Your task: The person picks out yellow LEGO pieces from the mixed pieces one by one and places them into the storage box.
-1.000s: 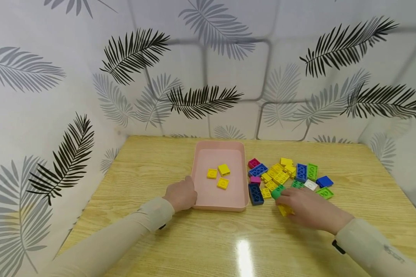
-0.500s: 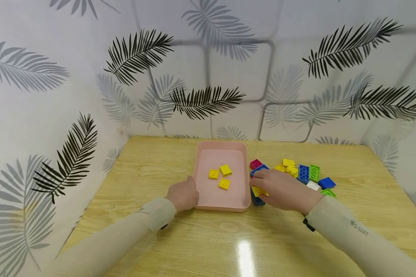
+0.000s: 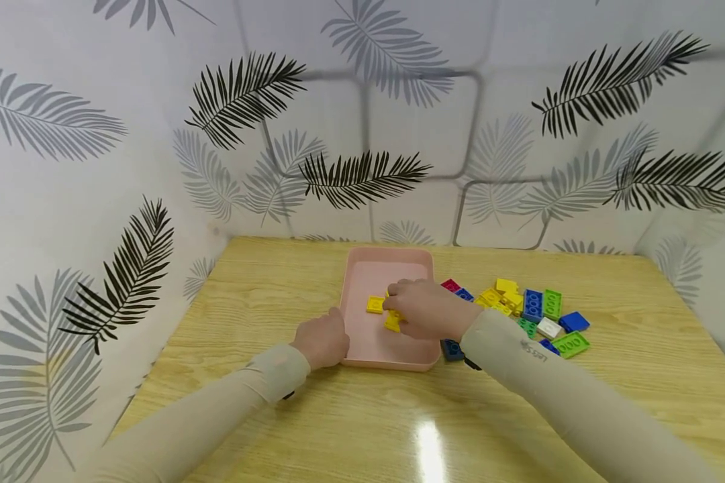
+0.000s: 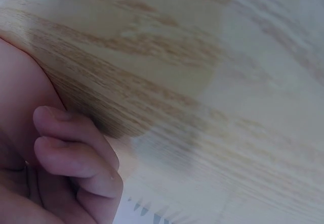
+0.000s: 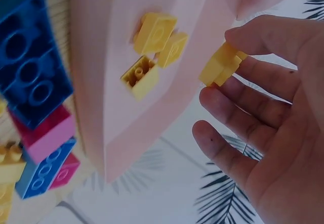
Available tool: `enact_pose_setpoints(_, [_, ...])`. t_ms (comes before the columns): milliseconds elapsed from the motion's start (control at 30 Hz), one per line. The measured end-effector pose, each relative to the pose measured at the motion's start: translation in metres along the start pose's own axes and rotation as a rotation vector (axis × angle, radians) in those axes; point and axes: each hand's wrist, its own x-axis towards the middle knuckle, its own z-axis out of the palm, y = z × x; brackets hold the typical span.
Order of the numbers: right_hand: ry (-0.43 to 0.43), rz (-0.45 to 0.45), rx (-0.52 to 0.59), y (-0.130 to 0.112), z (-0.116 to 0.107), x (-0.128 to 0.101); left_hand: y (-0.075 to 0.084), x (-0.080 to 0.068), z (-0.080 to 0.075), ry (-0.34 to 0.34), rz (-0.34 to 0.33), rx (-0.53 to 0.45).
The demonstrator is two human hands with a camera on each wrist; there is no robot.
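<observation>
A pink tray [image 3: 387, 252] sits mid-table with three yellow bricks [image 5: 154, 32] lying in it. My right hand [image 3: 399, 307] hovers over the tray's floor [image 5: 116, 107] and pinches a fourth yellow brick [image 5: 217, 70] between thumb and fingertips [image 5: 243, 34]; the other fingers are spread loosely. My left hand [image 3: 323, 339] sits at the tray's front left corner, thumb on the rim, fingers [image 4: 76, 158] curled against the wall and the wooden table [image 4: 228, 82].
A pile of loose bricks [image 3: 519, 302] in yellow, blue, green, white and magenta lies right of the tray. A dark blue brick [image 3: 451, 349] lies against the tray's right wall. Leaf-patterned walls close in the table [image 3: 368, 416] on three sides.
My right hand picked a yellow brick out of the pile and carried it left, from the table beside the tray to above the tray's floor. The left hand stayed put.
</observation>
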Motion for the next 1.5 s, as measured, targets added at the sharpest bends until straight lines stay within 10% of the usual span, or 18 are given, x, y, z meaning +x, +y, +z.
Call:
enact_pose_setpoints(900, [-0.095, -0.007, 0.032, -0.007, 0.029, 0.041, 0.003, -0.001, 0.009, 0.058, 0.035, 0.023])
enact_pose_setpoints(1500, [0.007, 0.068, 0.022, 0.013, 0.007, -0.035, -0.005, 0.001, 0.002, 0.000, -0.016, -0.002])
